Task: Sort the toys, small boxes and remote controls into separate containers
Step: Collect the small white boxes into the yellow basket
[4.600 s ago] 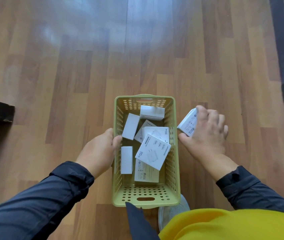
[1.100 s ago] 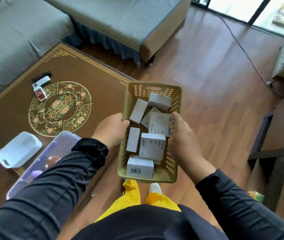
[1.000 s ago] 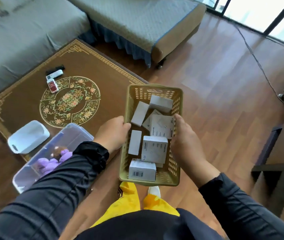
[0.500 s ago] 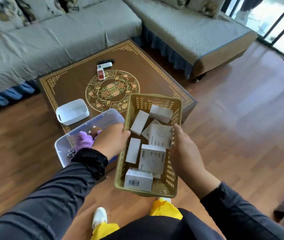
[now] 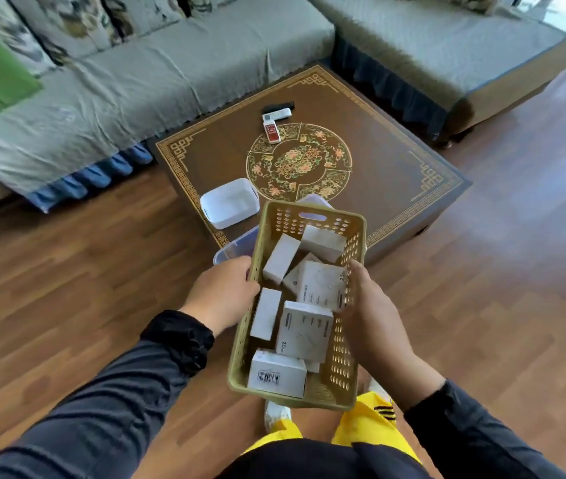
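A: Nearest the body, what is there?

B: Yellow trousers point(image 5: 364, 423) and a white shoe point(image 5: 276, 414) on the wooden floor point(image 5: 67, 278), right under the basket point(image 5: 312, 216).

A: And the basket itself?

B: It is held off the floor, tilted a little. The left hand point(image 5: 222, 295) grips its left wall, thumb over the rim. The right hand point(image 5: 373, 309) clamps its right wall the same way. Inside lie the small white boxes point(image 5: 304, 331), piled loosely; the nearest one shows a barcode.

A: What sits just beyond the basket?

B: A clear plastic tub point(image 5: 236, 248), mostly hidden behind the basket's far left corner. I cannot tell what is in it. It touches or nearly touches the table point(image 5: 412, 143) edge; the basket hides which.

A: Farther on?

B: A white tray point(image 5: 229, 202) stands on the table's near corner, just left of the basket's far end. Past the middle of the table, well beyond the basket, lie the remote controls point(image 5: 276, 115), close together: one black, one white, one white with a red face.

A: What hems the table in?

B: A grey sofa point(image 5: 136, 81) runs behind it on the far left, and a second seat point(image 5: 447, 53) on the far right; both stand close to the table's far edges.

A: Any open room?

B: Bare floor spreads left and right of the basket, and along the table's right side.
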A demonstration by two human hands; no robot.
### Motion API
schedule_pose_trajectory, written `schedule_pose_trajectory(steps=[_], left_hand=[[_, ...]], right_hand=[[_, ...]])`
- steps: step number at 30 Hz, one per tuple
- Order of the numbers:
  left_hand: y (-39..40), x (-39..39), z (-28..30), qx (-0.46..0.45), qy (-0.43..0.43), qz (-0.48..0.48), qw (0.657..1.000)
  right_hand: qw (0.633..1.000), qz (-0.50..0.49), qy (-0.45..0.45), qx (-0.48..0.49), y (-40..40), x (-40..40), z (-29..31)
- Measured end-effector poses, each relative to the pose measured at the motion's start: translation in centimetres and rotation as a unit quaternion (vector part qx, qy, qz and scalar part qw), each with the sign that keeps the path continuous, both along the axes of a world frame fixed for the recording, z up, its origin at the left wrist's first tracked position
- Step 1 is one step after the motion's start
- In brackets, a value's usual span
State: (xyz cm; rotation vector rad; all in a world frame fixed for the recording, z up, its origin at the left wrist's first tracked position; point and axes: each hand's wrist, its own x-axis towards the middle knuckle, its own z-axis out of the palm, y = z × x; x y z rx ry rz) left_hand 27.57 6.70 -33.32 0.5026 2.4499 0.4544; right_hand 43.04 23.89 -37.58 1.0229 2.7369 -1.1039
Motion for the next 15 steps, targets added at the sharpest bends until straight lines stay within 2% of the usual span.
schedule_pose_trajectory(steps=[11,15], left_hand=[[-4.7,-1.9,0.6,0.055,-0.032,0.065,0.996],[-5.9,-3.2,1.3,0.054,-0.013,0.09,0.994]], right_hand=[[0.997,0.077,0.013,0.014,-3.2,-2.5,1.4],[0.994,0.105,0.012,0.002,-3.8,-4.4,1.9]])
